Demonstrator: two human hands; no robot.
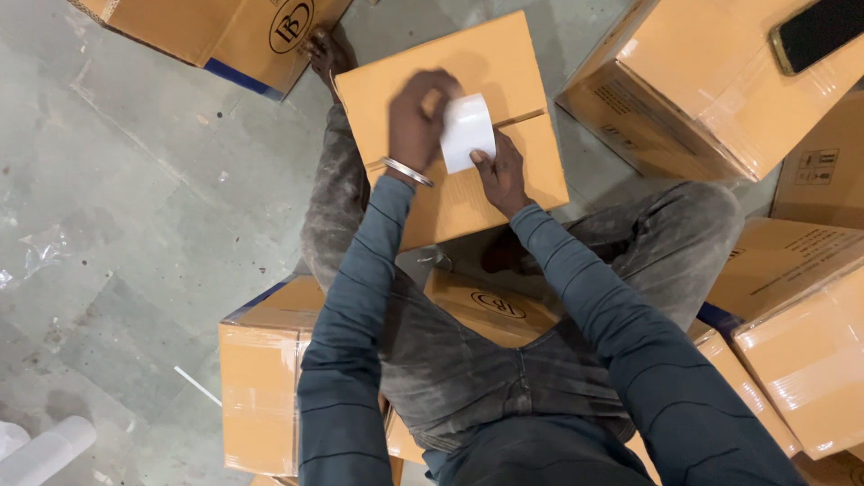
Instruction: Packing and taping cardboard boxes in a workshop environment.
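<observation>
From the head camera, your left hand (pixel 417 112) curls over the top of a white label (pixel 467 132) while your right hand (pixel 500 175) pinches its lower edge, both pressing it onto the cardboard box (pixel 504 67) on your lap. Other boxes (pixel 711 81) crowd the right; bare floor (pixel 135 207) lies left.

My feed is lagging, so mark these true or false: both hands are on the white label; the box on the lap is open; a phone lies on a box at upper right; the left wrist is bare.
1. Both the left hand and the right hand touch the white label. True.
2. The cardboard box on the lap is open. False: its flaps are closed.
3. A phone lies on a taped box at upper right. True.
4. The left wrist is bare. False: it wears a metal bangle.
</observation>
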